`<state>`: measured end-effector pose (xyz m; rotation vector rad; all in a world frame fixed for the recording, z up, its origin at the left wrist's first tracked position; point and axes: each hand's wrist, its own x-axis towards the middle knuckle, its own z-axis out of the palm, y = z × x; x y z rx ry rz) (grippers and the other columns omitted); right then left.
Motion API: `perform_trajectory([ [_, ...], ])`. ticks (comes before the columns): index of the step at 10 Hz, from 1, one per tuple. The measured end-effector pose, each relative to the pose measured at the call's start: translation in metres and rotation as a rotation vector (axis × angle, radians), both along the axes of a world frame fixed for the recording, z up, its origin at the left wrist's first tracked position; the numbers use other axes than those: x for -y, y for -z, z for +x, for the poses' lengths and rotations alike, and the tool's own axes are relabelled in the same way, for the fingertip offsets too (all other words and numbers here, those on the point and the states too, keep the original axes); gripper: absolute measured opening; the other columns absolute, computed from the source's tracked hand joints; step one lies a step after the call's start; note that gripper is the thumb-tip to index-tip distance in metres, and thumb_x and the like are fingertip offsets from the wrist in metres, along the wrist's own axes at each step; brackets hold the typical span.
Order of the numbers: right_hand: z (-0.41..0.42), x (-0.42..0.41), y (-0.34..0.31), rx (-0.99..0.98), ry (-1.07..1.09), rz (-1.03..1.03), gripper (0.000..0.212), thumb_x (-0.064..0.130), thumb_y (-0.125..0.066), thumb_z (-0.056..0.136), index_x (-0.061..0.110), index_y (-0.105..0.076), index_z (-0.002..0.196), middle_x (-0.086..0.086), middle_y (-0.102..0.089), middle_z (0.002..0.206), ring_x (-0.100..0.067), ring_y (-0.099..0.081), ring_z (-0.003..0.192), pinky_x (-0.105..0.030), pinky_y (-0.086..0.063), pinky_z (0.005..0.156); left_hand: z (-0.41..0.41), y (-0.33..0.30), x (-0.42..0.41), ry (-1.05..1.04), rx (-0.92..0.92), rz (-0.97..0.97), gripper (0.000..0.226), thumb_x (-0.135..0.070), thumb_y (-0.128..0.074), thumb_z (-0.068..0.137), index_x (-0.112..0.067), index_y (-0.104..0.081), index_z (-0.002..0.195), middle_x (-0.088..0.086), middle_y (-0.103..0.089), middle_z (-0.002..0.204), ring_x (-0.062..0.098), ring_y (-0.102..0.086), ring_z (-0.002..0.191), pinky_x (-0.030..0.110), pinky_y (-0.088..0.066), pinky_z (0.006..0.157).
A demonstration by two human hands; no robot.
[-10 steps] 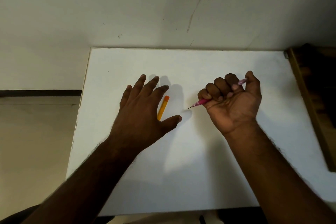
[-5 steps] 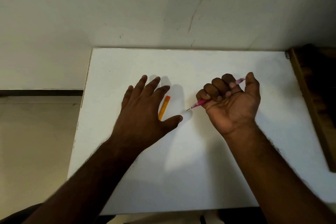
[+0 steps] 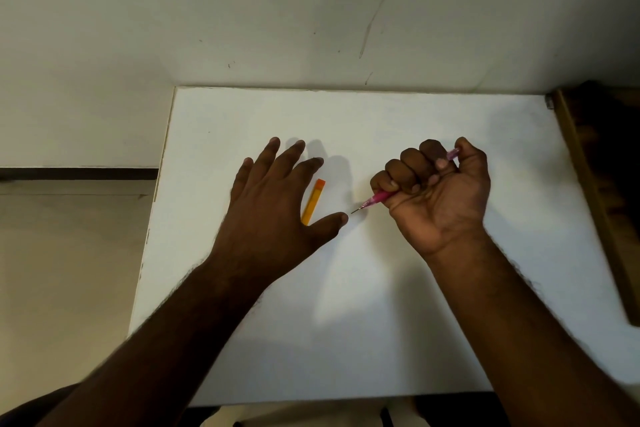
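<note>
My right hand (image 3: 438, 189) grips a pink mechanical pencil (image 3: 375, 199) in a fist, thumb on its top end, its thin tip pointing left and down toward the white table (image 3: 415, 305). My left hand (image 3: 277, 204) is spread flat, palm down, over the table, fingers straight. A small yellow-and-orange lead case (image 3: 314, 200) lies on the table between that hand's index finger and thumb, its lower end hidden by the hand. The pencil tip sits just right of the left thumb tip.
The white table stands against a pale wall (image 3: 311, 10). A dark wooden piece of furniture (image 3: 602, 184) borders the table's right edge. Beige floor (image 3: 69, 270) lies left of the table.
The right fist has shifted very slightly left with the pencil. The left hand stays spread in the same place.
</note>
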<state>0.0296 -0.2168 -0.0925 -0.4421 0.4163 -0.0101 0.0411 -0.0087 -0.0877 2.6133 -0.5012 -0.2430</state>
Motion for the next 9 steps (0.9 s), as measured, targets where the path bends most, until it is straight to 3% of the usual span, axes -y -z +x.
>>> perform_trajectory([
  [4,-0.0004,-0.0051,-0.0018,-0.015,-0.025,0.01,0.046,0.048,-0.028,0.097,0.02,-0.033,0.061,0.004,-0.019,0.057,-0.017,-0.016,0.054,-0.029,-0.03,0.057,0.0001,-0.001,0.001,-0.001,0.004,0.001,0.083,-0.074,-0.058,0.079,-0.029,-0.042,0.147,-0.003,-0.026,0.164,0.019,-0.008,0.155,0.049,-0.011,0.122],
  [9,-0.0008,-0.0014,-0.0019,-0.007,0.027,-0.018,0.044,0.048,-0.03,0.095,0.019,-0.032,0.062,0.003,-0.021,0.056,-0.016,-0.02,0.052,-0.03,-0.031,0.056,0.0014,-0.0039,0.0,0.0,-0.021,0.022,0.082,-0.072,-0.059,0.08,-0.031,-0.04,0.148,-0.004,-0.023,0.165,0.019,-0.006,0.155,0.049,-0.01,0.122],
])
